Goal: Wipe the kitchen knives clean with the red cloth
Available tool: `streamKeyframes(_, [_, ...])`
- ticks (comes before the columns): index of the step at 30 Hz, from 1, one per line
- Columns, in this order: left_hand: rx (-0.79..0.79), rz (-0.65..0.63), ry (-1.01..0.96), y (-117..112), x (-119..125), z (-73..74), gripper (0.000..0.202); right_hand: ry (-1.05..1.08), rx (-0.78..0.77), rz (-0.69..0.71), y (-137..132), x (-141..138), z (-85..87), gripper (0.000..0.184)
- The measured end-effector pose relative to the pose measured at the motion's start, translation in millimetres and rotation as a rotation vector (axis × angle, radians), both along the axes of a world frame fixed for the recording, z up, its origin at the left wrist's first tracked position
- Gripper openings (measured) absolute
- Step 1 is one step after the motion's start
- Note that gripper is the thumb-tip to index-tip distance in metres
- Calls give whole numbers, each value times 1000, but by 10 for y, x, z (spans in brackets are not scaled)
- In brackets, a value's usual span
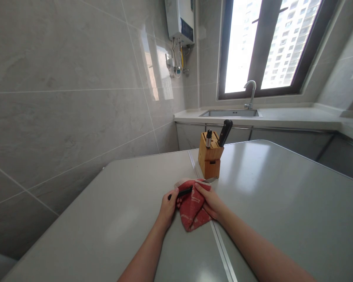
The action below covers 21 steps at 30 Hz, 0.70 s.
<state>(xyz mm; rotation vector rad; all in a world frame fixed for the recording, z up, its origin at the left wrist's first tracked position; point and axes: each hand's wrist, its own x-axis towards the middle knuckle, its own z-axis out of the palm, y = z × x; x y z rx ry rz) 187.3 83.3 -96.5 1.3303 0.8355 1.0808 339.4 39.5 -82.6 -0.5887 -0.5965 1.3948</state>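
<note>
My left hand point(167, 208) grips the black handle of a kitchen knife point(182, 192) at the near side of a red cloth towel point(191, 207). The towel is folded around the blade, and a strip of steel point(209, 180) shows at its far end. My right hand point(209, 201) is closed over the towel, pressing it onto the blade. Most of the blade is hidden in the cloth. Both hands are just in front of a bamboo knife block point(209, 156), which stands close beyond the towel.
The block holds a black-handled knife point(225, 132) and a second, steel-capped handle point(208, 138). It stands on a pale grey table point(129, 207) with a metal seam point(222, 250). Beyond are a steel sink point(229, 113), a faucet point(251, 94), and a tiled wall.
</note>
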Motion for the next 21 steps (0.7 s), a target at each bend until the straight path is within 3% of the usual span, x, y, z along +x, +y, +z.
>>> streamKeyframes(21, [23,38,-23,29,-32,-75,35,-23,21,-5,0,-5,38,18])
